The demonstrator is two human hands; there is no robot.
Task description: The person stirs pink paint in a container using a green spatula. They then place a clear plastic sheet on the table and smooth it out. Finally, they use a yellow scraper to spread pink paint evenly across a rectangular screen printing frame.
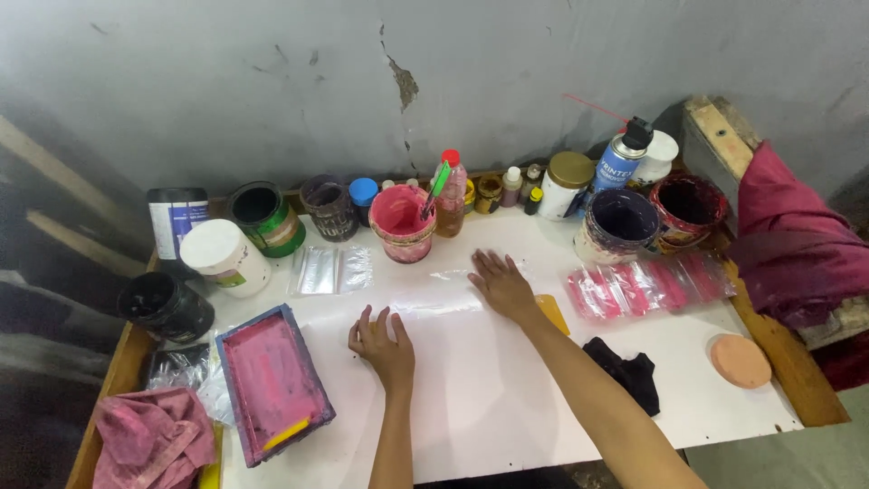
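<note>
Both hands are pressing flat, fingers released, grasping nothing, on a clear plastic sheet (pixel 434 303) lying mid-table: left hand (pixel 384 342) at 7 o'clock, right hand (pixel 501 284) at 2 o'clock.

A small screen-printing workshop: open ink pots (pixel 618 225) and a spray can (pixel 620 158) crowd the desk's (pixel 507 407) far edge, a pink-stained printing frame (pixel 272 380) near its left edge, below a cracked wall (pixel 403 81).

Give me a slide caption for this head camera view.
Left hand and right hand pressed flat on a clear plastic sheet, beside a pink-stained framed printing screen.
</note>
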